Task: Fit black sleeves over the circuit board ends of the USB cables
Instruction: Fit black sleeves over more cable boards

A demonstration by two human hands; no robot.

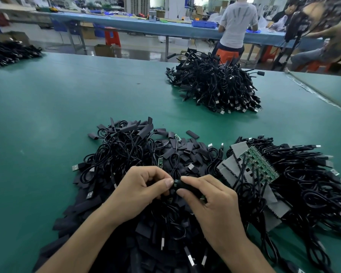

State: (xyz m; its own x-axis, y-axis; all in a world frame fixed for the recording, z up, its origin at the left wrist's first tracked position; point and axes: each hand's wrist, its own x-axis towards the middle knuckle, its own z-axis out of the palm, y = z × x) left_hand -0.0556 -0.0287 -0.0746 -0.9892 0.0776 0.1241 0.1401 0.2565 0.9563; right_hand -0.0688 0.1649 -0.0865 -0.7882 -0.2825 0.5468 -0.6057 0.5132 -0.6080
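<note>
My left hand (144,186) and my right hand (211,198) meet over a heap of black USB cables and flat black sleeves (146,154) on the green table. The right hand pinches a black sleeve (187,185) between thumb and forefinger. The left hand pinches a cable's small green circuit board end (175,182), whose tip shows at the sleeve's mouth. A loose bare board (160,161) lies on the heap just beyond my fingers.
To the right lies a panel of green circuit boards (262,164) with cables attached and grey strips. A second cable pile (217,85) sits further back, another (10,52) at far left. The green table (47,107) stretches left. People work at a blue bench behind.
</note>
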